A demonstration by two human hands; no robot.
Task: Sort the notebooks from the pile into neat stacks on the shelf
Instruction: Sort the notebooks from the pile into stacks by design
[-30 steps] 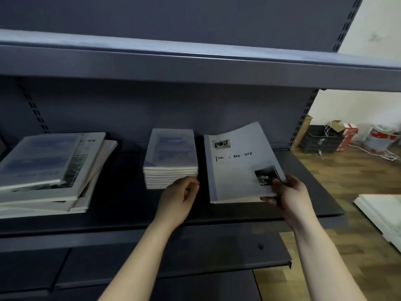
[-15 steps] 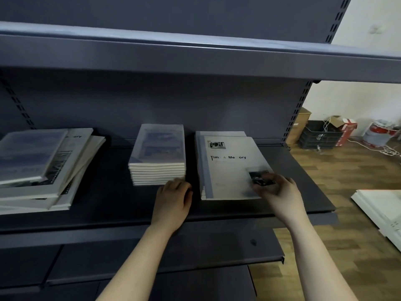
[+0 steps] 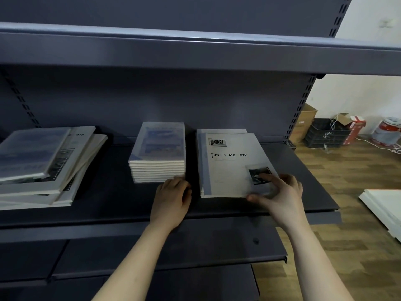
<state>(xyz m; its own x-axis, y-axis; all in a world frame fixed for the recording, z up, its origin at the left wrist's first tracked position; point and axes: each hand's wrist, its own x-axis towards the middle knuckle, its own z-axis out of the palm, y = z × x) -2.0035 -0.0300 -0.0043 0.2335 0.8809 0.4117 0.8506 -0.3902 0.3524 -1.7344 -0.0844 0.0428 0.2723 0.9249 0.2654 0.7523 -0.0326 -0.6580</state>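
Observation:
A large white notebook titled "Time & Memory" (image 3: 227,168) lies on top of a low stack at the right of the dark shelf (image 3: 303,181). My right hand (image 3: 280,194) rests its fingers on the cover's near right corner, and the thumb lies along the stack's front edge. A neat stack of smaller blue-covered notebooks (image 3: 158,153) stands just left of it. The fingertips of my left hand (image 3: 171,198) touch the front of that stack near its bottom. At the far left sits an untidy pile of mixed notebooks (image 3: 43,166), fanned at angles.
An upper shelf (image 3: 195,51) overhangs the notebooks, and a lower shelf (image 3: 152,253) juts out below my arms. On the wooden floor to the right are a black crate (image 3: 325,133), a cardboard box (image 3: 303,122) and white boards (image 3: 384,207).
The large notebook, held lifted and bent by my right hand a second ago, now lies flat on its stack. My left hand moved from beside the small stack to its front.

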